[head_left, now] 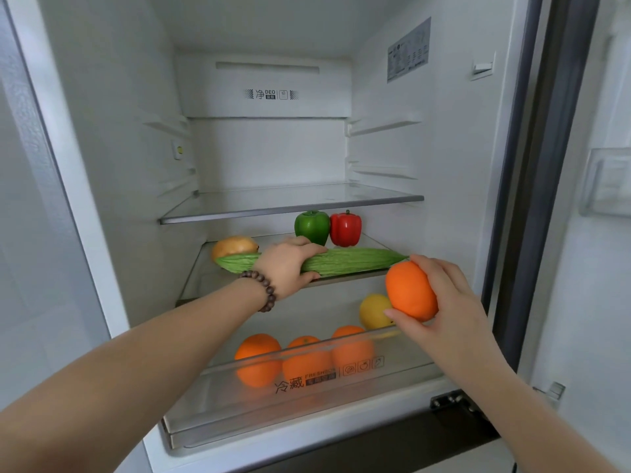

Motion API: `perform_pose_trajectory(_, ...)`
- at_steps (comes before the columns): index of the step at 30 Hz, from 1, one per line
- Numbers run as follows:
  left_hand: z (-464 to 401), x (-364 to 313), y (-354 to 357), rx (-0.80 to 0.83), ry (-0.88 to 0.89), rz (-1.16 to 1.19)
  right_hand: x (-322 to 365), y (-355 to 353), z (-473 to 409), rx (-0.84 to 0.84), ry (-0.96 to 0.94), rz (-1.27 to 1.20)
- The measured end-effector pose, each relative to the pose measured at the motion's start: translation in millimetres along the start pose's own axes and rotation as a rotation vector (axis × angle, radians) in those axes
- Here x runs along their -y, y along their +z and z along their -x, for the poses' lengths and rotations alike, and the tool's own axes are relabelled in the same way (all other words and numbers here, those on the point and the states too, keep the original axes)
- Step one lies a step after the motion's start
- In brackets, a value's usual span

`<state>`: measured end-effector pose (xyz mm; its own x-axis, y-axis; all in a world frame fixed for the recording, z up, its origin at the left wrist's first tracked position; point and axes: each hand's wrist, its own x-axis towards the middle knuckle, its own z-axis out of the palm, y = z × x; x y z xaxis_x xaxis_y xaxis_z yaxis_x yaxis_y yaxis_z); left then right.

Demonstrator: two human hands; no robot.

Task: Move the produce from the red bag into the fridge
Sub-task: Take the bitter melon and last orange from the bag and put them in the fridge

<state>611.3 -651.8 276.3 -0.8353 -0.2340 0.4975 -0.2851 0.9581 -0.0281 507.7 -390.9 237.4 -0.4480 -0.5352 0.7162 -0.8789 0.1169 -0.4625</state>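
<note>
My left hand [288, 262] grips a long green bitter gourd [351, 261] that lies across the front of the fridge's lower glass shelf [205, 268]. My right hand [444, 302] holds an orange [409, 290] in front of the shelf's right end, above the drawer. Behind the gourd stand a green pepper [312, 227] and a red pepper [345, 228], with a yellow-orange fruit [234, 247] at the left. The red bag is not in view.
The clear drawer [273, 404] below is pulled out and holds three oranges [257, 358] and a lemon [374, 310]. An upper glass shelf [290, 203] carries nothing. The open fridge door [607, 186] stands at the right.
</note>
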Motion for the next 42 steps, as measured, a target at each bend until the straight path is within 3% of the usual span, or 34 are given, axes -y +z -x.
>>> perform_pose_trajectory(16,-56.9,26.1,32.6,0.075,-0.152,-0.034,-11.6,9.6,-8.5,0.01,0.03,-0.014)
perform_pose_trajectory(27,-11.1,9.6,3.1,0.081,-0.174,-0.017,4.8,15.6,-16.5,0.052,-0.063,-0.046)
perform_pose_trajectory(34,49.4,-24.1,-49.0,0.041,-0.223,-0.065,15.0,25.9,-42.8,0.234,-0.165,-0.067)
perform_pose_trajectory(42,110.0,-58.5,-77.0,-0.042,-0.266,-0.091,-7.5,15.2,-76.1,0.647,-0.006,0.06)
